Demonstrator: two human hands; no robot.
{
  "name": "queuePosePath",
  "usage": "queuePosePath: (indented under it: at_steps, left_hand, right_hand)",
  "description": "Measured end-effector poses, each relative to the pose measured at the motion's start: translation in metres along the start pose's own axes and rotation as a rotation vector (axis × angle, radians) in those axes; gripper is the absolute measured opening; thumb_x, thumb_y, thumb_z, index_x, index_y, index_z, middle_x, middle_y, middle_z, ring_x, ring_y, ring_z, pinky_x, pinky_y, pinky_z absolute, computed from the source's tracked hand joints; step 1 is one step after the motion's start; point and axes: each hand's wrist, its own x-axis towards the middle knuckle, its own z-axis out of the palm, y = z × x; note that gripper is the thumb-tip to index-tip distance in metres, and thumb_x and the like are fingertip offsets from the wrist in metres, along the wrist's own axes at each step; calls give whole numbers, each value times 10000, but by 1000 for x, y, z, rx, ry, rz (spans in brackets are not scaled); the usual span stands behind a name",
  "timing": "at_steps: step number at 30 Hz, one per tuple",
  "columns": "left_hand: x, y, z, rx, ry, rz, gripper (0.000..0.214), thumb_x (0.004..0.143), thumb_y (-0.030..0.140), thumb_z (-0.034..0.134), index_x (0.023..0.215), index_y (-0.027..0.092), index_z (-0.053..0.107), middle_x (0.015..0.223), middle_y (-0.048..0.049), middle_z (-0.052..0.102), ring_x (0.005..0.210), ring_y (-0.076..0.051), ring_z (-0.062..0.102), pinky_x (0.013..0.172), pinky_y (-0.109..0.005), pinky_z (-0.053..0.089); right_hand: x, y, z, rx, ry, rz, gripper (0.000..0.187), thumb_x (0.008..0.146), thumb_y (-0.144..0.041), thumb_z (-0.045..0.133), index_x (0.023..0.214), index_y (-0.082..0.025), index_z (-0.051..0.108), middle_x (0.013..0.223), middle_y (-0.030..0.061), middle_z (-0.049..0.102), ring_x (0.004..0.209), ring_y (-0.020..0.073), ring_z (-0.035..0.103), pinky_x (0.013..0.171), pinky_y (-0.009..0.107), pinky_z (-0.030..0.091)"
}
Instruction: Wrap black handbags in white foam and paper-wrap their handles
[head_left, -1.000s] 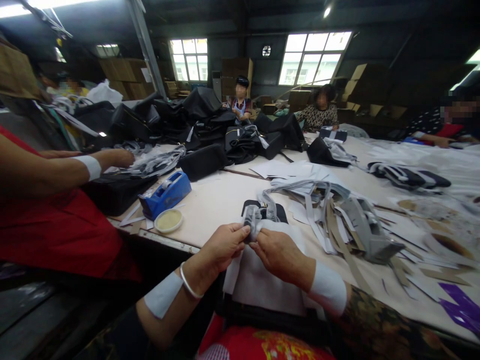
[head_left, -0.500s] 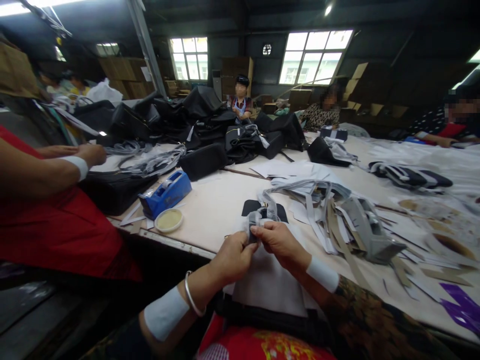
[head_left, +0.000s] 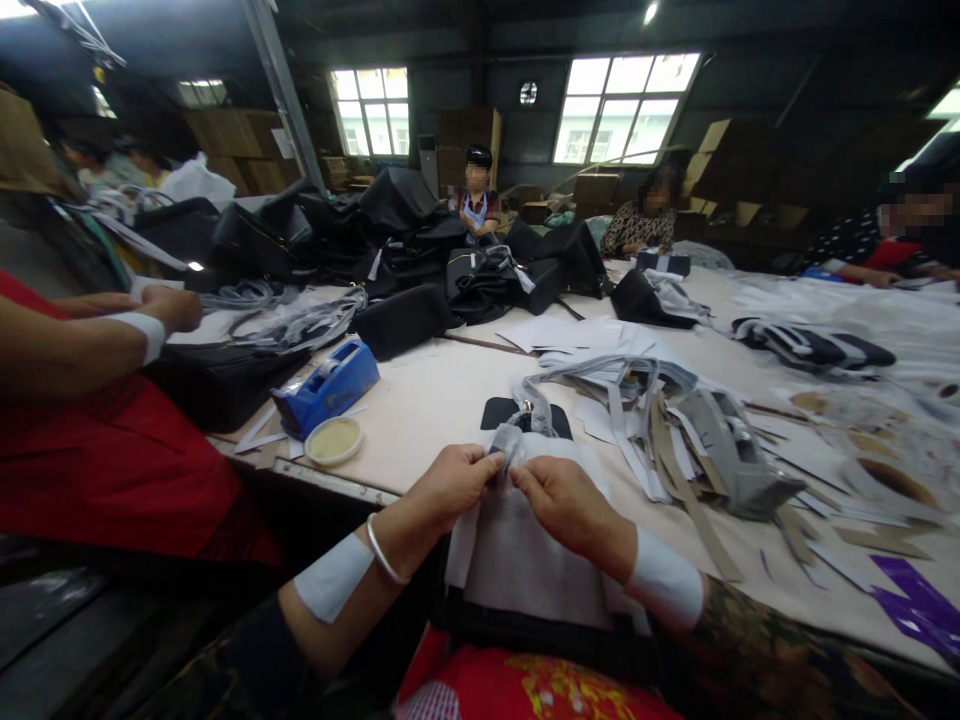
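Observation:
In front of me at the table edge lies a black bag, mostly hidden under a whitish sheet. A bag strap in cloudy wrapping bends over its top. My left hand pinches the strap's wrapped end between thumb and fingers. Right beside it, my right hand is closed with its fingertips on the same wrapping. Its fingers are partly hidden. More wrapped strap runs off to the right over white papers.
To the right stands a grey tape dispenser amid paper strips. At left are a blue tape dispenser and a round shallow dish. Black bags are heaped behind. A co-worker's hand is at far left; other people sit across the table.
My left hand has risen a little along the strap's end, and my right hand has come lower and flatter. The co-worker at left now shows a pale piece by the hands.

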Motion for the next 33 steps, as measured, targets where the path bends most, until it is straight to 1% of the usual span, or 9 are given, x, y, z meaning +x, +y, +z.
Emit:
queuePosePath:
  at_steps: [4,6,10,14,19,23,25,27,33]
  left_hand:
    - [-1,-2,2,130,43,62,303,839,422,570,678,166,553,509,69,405,451,-77,303,471,-239,219]
    - [-2,-4,6,271,51,106,306,871,398,531,668,170,546,539,46,439,492,-98,354,498,-251,256]
    - [-5,-6,14,626,61,233,266,927,311,446,739,166,566,732,-57,619,681,-178,541,626,-299,371]
    - [-10,-2,19,769,30,272,225,935,241,407,934,129,602,947,-161,688,858,-266,627,733,-358,438]
    - [-15,8,4,747,-43,352,188,893,265,521,955,146,652,946,-124,701,806,-241,644,726,-331,470]
    - [-17,-2,-32,750,232,347,269,879,342,587,1045,146,665,1083,-125,675,797,-200,635,797,-324,462]
    - [-21,-17,-44,777,309,247,270,879,392,588,964,149,670,981,-110,685,782,-205,622,762,-323,450]
    - [-27,-34,-45,745,256,149,288,869,446,595,860,165,654,850,-78,681,745,-205,610,686,-305,430]
    - [-38,-56,-20,700,251,127,257,840,446,632,813,194,592,725,-15,629,645,-169,553,589,-268,356]
  right_hand:
    - [8,5,-5,607,-71,428,504,900,-607,474,725,-163,636,544,-18,481,434,97,360,440,246,258]
    - [11,2,-3,834,-132,524,517,823,-680,547,702,-177,565,534,-55,433,392,60,244,406,230,151]
    - [16,-6,7,802,-83,471,493,743,-632,654,613,-175,523,503,-44,447,412,58,288,412,234,149]
    - [20,-8,17,758,49,422,442,706,-527,704,543,-186,475,473,-61,391,450,67,307,438,239,190]
    - [18,-6,19,964,124,503,405,648,-468,768,585,-195,475,467,-82,377,416,59,291,410,238,162]
    - [13,-4,10,1123,75,576,426,635,-440,804,618,-205,448,455,-98,362,379,40,253,392,229,108]
    - [11,-3,7,1169,22,624,451,631,-424,815,625,-211,417,454,-114,332,372,27,222,391,220,90]
    - [10,-4,7,1195,-30,654,459,641,-423,816,639,-212,408,458,-122,318,369,20,208,388,211,90]
    - [9,-3,12,1234,-92,663,433,667,-405,816,676,-203,434,478,-124,321,376,16,207,375,189,101]
